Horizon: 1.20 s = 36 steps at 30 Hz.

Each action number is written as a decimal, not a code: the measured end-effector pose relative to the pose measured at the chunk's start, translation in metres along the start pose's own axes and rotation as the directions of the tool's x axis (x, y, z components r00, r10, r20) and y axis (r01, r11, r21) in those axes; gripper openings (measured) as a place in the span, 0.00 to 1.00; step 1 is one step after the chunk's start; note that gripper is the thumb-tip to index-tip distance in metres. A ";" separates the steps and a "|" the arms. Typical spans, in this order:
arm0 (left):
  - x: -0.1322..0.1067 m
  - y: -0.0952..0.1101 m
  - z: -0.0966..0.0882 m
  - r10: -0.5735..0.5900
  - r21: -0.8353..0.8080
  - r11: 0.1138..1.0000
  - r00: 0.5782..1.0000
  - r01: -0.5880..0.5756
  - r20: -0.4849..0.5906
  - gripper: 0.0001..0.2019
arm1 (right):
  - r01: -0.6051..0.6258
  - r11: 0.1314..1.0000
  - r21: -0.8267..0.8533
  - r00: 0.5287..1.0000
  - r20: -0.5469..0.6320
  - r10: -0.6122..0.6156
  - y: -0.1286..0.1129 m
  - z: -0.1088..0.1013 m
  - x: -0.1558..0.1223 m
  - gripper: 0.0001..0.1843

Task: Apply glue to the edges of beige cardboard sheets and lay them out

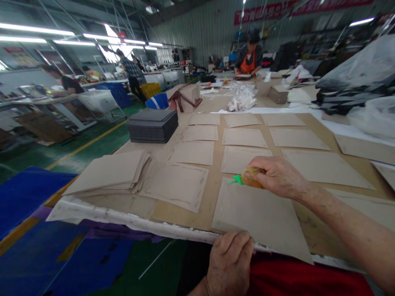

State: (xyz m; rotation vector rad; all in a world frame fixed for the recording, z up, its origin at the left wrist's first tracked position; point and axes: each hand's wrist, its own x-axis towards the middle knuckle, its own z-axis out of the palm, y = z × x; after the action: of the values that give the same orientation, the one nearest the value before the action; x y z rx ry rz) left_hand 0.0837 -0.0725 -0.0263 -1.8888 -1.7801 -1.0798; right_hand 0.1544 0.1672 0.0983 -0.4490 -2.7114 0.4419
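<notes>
My right hand [276, 174] is wrapped round a glue bottle [251, 179] with amber contents, tilted so its green nozzle [236, 179] points left. The nozzle is at the far edge of the nearest beige cardboard sheet [259, 213], whose left edge carries a glue line. My left hand [230, 261] is closed at the table's front edge, close to that sheet; what its fingers hold, if anything, is hidden. Left of the sheet lies another cardboard piece [179, 185] with glue lines along its borders. Several similar sheets lie in rows farther back.
A fanned pile of cardboard [108, 172] lies at the table's left front, with a dark stack [153, 125] behind it. Crumpled clear plastic [242, 96] sits farther back. Plastic-covered material [361, 74] is at right. Across the table a person in an orange apron [248, 63] works.
</notes>
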 end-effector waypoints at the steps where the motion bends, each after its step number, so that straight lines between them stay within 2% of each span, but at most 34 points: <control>1: 0.000 0.000 0.000 0.000 0.000 1.000 1.000 0.000 -0.003 0.17 | -0.008 1.000 -0.018 1.000 0.005 0.008 0.001 0.001 0.002 0.12; 4: 0.000 -0.001 -0.001 -0.008 0.003 1.000 1.000 0.008 -0.002 0.17 | -0.021 0.997 -0.072 0.999 0.035 0.023 0.002 0.000 0.003 0.10; 9: -0.003 -0.001 -0.001 0.000 0.005 1.000 1.000 0.000 0.002 0.17 | -0.042 0.988 -0.149 0.993 0.101 0.057 0.004 -0.018 0.000 0.11; 15: -0.001 -0.001 -0.003 -0.006 0.014 1.000 1.000 0.005 0.018 0.17 | -0.022 0.989 -0.148 0.990 0.132 0.042 -0.005 -0.012 0.007 0.11; 19: 0.003 -0.001 -0.004 -0.019 0.021 1.000 1.000 0.019 0.003 0.18 | -0.034 0.986 -0.165 0.986 0.156 0.060 -0.001 -0.024 0.001 0.14; 22: 0.004 0.000 -0.004 -0.010 0.021 1.000 1.000 0.010 -0.003 0.17 | -0.054 0.979 -0.196 0.984 0.159 0.086 0.003 -0.035 -0.008 0.15; 28: 0.002 -0.003 -0.004 0.017 0.049 0.999 1.000 -0.017 0.002 0.15 | -0.026 0.977 -0.211 0.986 0.158 0.060 -0.002 -0.032 -0.008 0.12; 36: 0.000 -0.007 -0.004 0.043 0.023 0.999 0.999 -0.044 0.024 0.13 | -0.089 0.969 -0.230 0.981 0.150 0.126 0.004 -0.045 -0.020 0.12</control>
State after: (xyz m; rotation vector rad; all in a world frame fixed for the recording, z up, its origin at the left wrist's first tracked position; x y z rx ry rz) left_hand 0.0757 -0.0740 -0.0252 -1.9255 -1.7482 -1.0214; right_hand 0.1906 0.1744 0.1316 -0.6497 -2.9200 0.2103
